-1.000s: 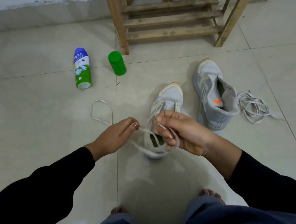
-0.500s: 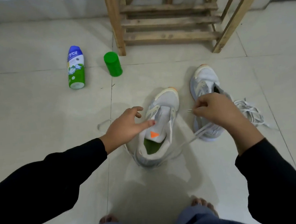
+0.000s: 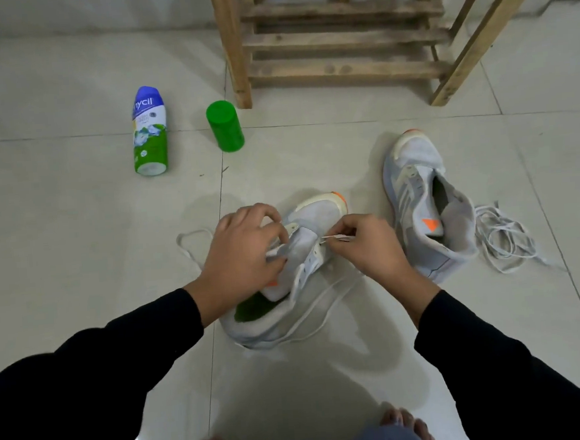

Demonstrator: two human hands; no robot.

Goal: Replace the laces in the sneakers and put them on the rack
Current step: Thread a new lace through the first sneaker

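A grey sneaker with a green insole stands on the tiled floor right in front of me. My left hand grips its tongue and left eyelet edge. My right hand pinches the tip of a white lace at the sneaker's right eyelets; the lace trails down past the heel, and a loop of it lies on the floor to the left. A second grey sneaker stands unlaced to the right, with a loose pile of white lace beside it. The wooden rack stands beyond.
A blue and green powder bottle lies on the floor at the left. A green cylindrical can stands near the rack's left leg. My bare toes show at the bottom edge.
My right hand has come back from over the right sneaker to the near sneaker's eyelets with the lace tip. My left hand has moved onto the tongue and closed on it.
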